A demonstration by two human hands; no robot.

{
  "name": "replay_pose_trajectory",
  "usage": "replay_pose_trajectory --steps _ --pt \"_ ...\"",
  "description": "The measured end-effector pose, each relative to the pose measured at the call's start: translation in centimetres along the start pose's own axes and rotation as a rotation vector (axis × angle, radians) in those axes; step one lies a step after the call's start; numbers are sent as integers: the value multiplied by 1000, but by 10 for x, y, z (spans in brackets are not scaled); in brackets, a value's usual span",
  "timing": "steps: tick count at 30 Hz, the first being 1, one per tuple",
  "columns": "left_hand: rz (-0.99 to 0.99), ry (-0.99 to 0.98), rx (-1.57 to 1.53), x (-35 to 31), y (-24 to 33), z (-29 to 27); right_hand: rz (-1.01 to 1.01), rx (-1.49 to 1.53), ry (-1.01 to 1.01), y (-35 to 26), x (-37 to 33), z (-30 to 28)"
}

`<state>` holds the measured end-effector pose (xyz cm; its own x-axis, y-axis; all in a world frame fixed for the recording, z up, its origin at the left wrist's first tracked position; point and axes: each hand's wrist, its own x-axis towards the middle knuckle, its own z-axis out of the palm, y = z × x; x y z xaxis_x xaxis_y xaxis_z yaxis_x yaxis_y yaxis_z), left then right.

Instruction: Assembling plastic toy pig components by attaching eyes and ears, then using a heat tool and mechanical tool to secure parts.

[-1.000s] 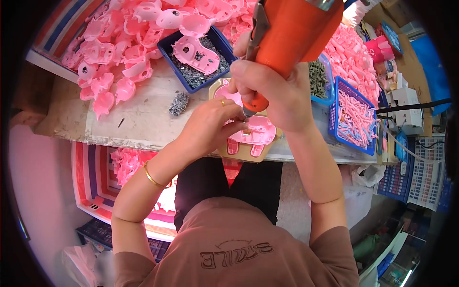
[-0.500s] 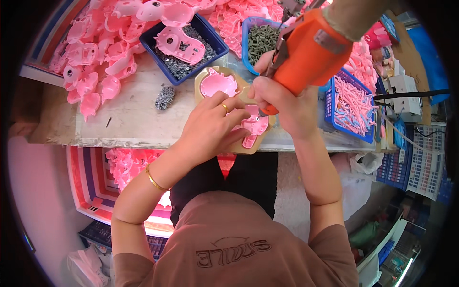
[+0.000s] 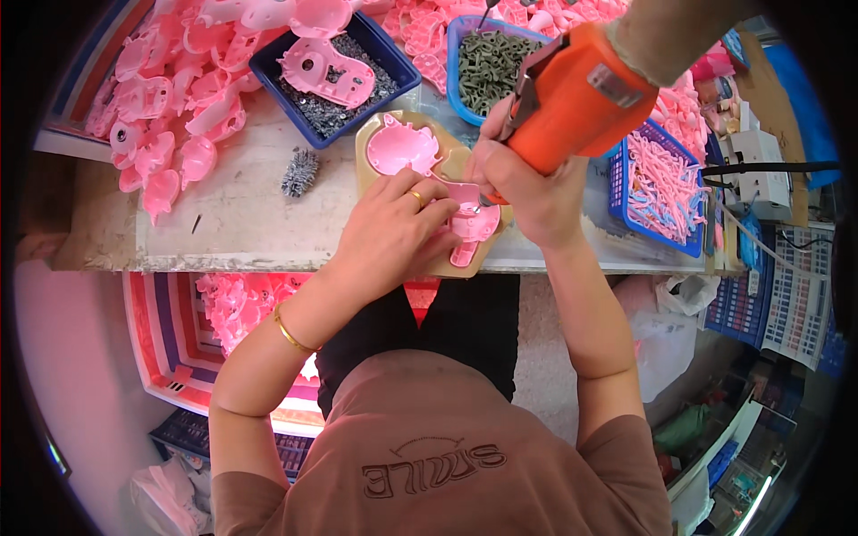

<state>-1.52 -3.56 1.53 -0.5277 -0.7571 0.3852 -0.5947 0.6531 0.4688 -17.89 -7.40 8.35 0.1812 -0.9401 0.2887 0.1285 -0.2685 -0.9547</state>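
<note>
A pink plastic toy shell (image 3: 401, 148) lies with its hollow side up in a tan, shaped holder (image 3: 368, 174) at the table's front edge. My left hand (image 3: 391, 221) rests over the shell's near part, fingers stretched out and apart, with the fingertips touching it. From the right, my right hand (image 3: 529, 189) is wrapped round the lower end of an orange power screwdriver (image 3: 581, 98). Its tip points down-left into the shell's near right section, close to my left fingertips. A small shiny bit shows there, too small to make out.
Behind the holder stand a dark blue bin (image 3: 315, 132) of small metal screws with a pink shell on top, and a light blue basket (image 3: 458, 105) of grey-green parts. Pink shells (image 3: 161, 147) pile at left. A screw-covered clump (image 3: 300, 172) lies nearby. A blue basket (image 3: 617, 189) holds pink strips.
The screwdriver's tip and my right hand have shifted slightly left and up. My left hand stays on the shell, its fingers slightly moved. The whole view has shifted a little.
</note>
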Motion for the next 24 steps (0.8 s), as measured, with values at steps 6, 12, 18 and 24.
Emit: replay_pose_trajectory --steps 6,12,18,24 --pt "-1 -10 29 0 0 0 -118 -69 -12 15 -3 -2" --pt "0 -3 36 1 0 0 -95 -25 -43 6 2 0" --pt "-10 106 8 -2 2 -14 -133 -95 -202 -47 31 14" --pt "-90 153 28 -26 -9 -19 -308 -237 -155 -84 34 23"
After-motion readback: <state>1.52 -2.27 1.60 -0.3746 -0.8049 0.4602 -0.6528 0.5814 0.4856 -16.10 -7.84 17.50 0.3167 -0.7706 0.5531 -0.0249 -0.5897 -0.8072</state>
